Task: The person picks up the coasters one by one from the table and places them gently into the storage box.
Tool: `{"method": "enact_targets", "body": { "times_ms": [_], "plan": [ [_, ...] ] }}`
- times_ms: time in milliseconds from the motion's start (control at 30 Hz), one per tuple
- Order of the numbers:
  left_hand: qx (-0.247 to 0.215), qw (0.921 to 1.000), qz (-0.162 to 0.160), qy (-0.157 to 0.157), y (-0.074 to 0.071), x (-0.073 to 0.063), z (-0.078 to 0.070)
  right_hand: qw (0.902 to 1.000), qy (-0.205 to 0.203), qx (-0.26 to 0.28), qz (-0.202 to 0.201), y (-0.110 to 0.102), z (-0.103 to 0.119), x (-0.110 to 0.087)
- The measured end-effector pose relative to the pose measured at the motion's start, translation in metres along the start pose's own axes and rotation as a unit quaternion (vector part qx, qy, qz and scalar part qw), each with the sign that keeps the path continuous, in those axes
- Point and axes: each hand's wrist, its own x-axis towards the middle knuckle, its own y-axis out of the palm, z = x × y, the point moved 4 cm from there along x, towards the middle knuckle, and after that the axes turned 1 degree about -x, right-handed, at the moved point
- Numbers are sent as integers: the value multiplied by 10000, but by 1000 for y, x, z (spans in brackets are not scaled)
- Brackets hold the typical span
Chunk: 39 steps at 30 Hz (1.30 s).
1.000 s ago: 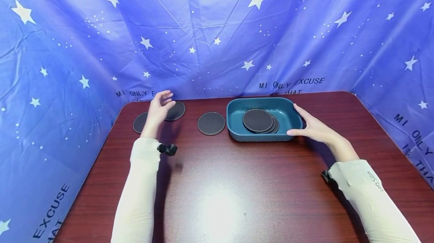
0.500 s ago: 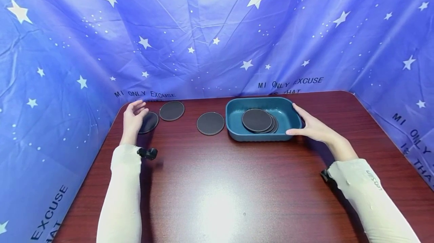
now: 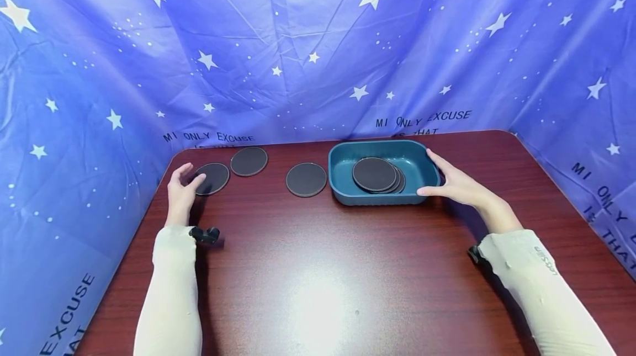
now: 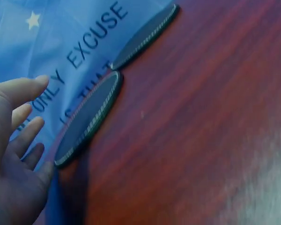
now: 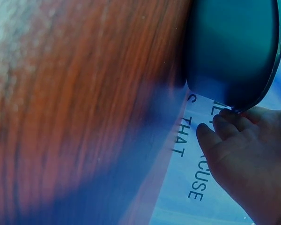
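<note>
My left hand (image 3: 181, 191) is at the table's far left, beside the leftmost black round coaster (image 3: 213, 178). Its thumb and fingers are spread apart, with the thumb tip at the coaster's left edge; in the left wrist view nothing is held in the hand (image 4: 14, 154). At the right, my right hand (image 3: 459, 185) grips the end of a teal rectangular basin (image 3: 343, 199), thumb on the near rim and a finger at the far corner. Several similar coasters (image 3: 374, 174) lie in an offset stack inside the basin.
A second coaster (image 3: 249, 161) lies flat just right of the leftmost one. A third coaster (image 3: 306, 179) lies close to the basin's left side. Behind the dark red wooden table (image 3: 278, 245) hangs a blue star-patterned cloth (image 3: 238, 30).
My left hand has moved left and slightly down, from over the second coaster to the left side of the leftmost one. The right hand has kept its grip on the basin.
</note>
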Motion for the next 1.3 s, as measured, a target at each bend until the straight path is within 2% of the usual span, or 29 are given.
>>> {"method": "enact_targets", "body": {
  "times_ms": [100,200,300,400,467,567,733,833,1000,1100,1167,1300],
  "plan": [
    [291,9989,251,-284,-2,-2,8,10000,14,5,4,0,0,-1],
    [873,9937,558,-423,-1,-2,11,10000,70,29,-3,1,-2,-3],
    [1562,9845,738,-316,3,-1,9,9999,89,80,-16,1,-3,-4],
    [2108,9745,757,-170,8,-1,6,9999,68,113,-45,0,-3,-4],
    [2323,9699,722,-145,10,-1,6,9999,61,116,-42,0,-2,-5],
    [2452,9669,695,-77,12,-2,8,10000,67,73,-11,-1,-2,-4],
    [2387,9679,681,400,12,-6,10,10000,70,36,-13,-1,-1,-3],
    [2425,9657,647,667,9,-8,9,10000,44,36,-20,0,0,-2],
    [2440,9655,627,659,3,-10,5,9999,16,109,-14,1,2,-1],
    [2201,9730,577,389,-1,-11,3,9999,10,146,11,1,2,-1],
    [1948,9792,556,90,-2,-11,4,9999,21,156,28,1,1,-1],
    [1060,9910,564,-599,-6,-12,6,9998,58,164,47,1,1,-1]
  ]
}}
